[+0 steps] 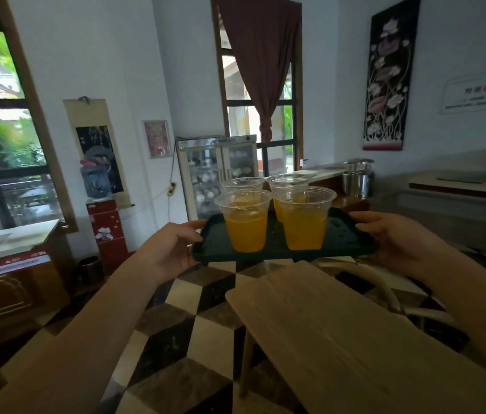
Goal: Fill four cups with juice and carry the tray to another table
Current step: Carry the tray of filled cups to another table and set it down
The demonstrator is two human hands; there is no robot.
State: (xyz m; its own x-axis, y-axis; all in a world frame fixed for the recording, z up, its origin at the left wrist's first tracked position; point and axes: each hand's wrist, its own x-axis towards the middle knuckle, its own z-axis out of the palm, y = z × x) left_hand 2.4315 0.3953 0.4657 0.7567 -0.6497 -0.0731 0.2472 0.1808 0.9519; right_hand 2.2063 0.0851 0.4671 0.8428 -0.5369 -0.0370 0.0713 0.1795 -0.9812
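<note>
While both hands (173,249) grip the tray (215,246), rear cups (243,184) half hidden, fingers probably underneath

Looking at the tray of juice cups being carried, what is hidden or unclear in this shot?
Head view, the only one:
- Two rear clear plastic cups: fill level hidden by the two front cups of orange juice.
- Left hand and right hand fingers under the dark green tray: hidden by it.
- White wall sign: text blurred.
</note>
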